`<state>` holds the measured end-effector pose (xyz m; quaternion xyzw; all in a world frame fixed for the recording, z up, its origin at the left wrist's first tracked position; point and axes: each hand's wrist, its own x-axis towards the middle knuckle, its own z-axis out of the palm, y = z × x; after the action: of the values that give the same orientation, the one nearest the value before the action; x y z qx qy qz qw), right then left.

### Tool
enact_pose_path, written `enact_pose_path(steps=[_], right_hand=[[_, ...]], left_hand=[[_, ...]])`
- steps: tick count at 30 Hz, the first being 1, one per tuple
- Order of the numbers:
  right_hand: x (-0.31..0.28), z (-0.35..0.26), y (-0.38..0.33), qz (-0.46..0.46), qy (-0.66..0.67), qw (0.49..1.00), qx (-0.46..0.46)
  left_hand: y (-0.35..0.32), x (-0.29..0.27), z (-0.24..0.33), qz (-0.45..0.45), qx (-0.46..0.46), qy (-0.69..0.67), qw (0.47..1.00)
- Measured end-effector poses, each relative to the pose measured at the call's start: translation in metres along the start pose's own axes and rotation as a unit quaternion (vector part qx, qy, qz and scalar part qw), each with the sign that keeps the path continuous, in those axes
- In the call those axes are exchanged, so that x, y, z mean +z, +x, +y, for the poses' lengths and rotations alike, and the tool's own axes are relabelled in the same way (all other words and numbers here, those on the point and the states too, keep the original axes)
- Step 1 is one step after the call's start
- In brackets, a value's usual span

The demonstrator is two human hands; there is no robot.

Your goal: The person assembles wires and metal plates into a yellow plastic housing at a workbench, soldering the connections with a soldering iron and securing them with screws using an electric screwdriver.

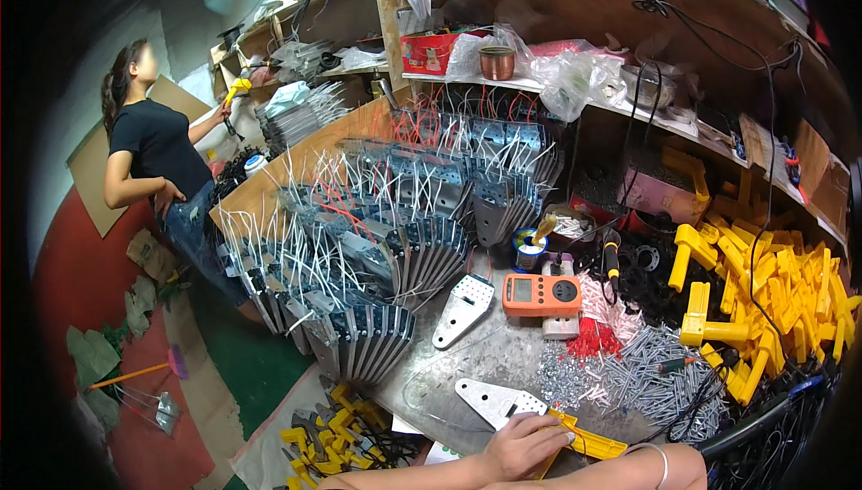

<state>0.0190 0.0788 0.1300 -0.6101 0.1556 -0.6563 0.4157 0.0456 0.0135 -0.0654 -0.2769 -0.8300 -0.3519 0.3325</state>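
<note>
At the near edge of the bench, my left hand (523,447) is closed over a yellow plastic handle (597,443), its fingers curled across the top. A flat silver metal plate (492,400) with holes pokes out beyond those fingers; whether it is joined to the handle I cannot tell. Low in the picture, my right hand (620,470) is close to the handle, with a white band around the wrist; its fingers are hidden. A second silver plate (464,310) lies farther up the bench. Loose screws (664,382) are heaped right of the handle.
Rows of metal plates with wires (359,337) fill the left. An orange meter (541,294), solder spool (530,248) and pink and red small parts (600,333) lie mid-bench. Yellow handles (781,284) pile up right. A person (148,144) stands far left, holding something yellow.
</note>
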Motion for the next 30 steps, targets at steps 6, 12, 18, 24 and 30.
enact_pose_path(steps=[6, 12, 18, 24, 30], right_hand=[[0.001, 0.001, -0.007, -0.025, 0.044, 0.999, 0.0], [0.011, -0.004, -0.016, 0.014, 0.171, 0.973, 0.157], [0.013, 0.012, -0.02, 0.006, 0.137, 0.989, 0.056], [0.011, 0.013, -0.026, -0.023, 0.139, 0.986, 0.088], [0.019, 0.013, -0.022, 0.032, 0.144, 0.989, 0.027]], left_hand=[[0.015, -0.004, 0.004, 0.016, 0.016, -0.002, 1.0], [0.021, -0.008, 0.002, 0.045, 0.019, -0.047, 0.998], [0.019, -0.011, 0.011, 0.02, -0.007, -0.028, 0.999], [0.008, -0.005, 0.008, 0.008, -0.014, 0.003, 1.0], [0.014, -0.006, 0.009, 0.022, -0.005, -0.006, 1.0]])
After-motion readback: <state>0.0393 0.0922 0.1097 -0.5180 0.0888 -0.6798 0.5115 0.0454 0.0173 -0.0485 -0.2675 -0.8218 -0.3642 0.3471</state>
